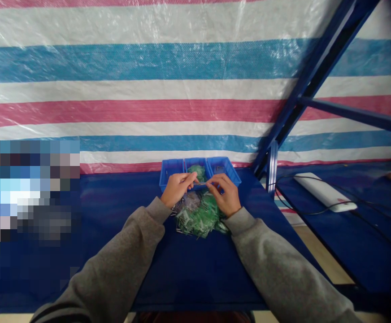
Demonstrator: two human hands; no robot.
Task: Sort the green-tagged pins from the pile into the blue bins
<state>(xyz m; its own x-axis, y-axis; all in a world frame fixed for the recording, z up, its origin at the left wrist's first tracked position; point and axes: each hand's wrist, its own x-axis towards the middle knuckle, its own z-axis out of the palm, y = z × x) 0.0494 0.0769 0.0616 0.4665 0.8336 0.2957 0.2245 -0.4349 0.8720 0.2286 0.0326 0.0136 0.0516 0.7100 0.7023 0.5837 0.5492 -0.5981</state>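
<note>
My left hand [177,188] and my right hand [228,194] meet above the table, fingertips pinched. Between them runs a small, thin, pale rod-like piece [201,183], gripped at both ends; it is too small to name exactly. Just under my hands lies a heap of small green plastic pieces [200,220] mixed with thin metallic bits. A clear, greyish cluster [191,201] rests at the heap's left side. Behind my hands stand blue bins [171,168] in a row of three. The middle one holds green pieces [197,171], partly hidden by my fingers; a few small items lie in the right one.
The blue table [115,211] reaches to a striped tarp wall [168,103]. A blue metal frame [293,107] slants up at the right. Beyond a gap, a second blue surface bears a white power strip-like box [326,192] and black cables [377,204]. The left side is pixelated.
</note>
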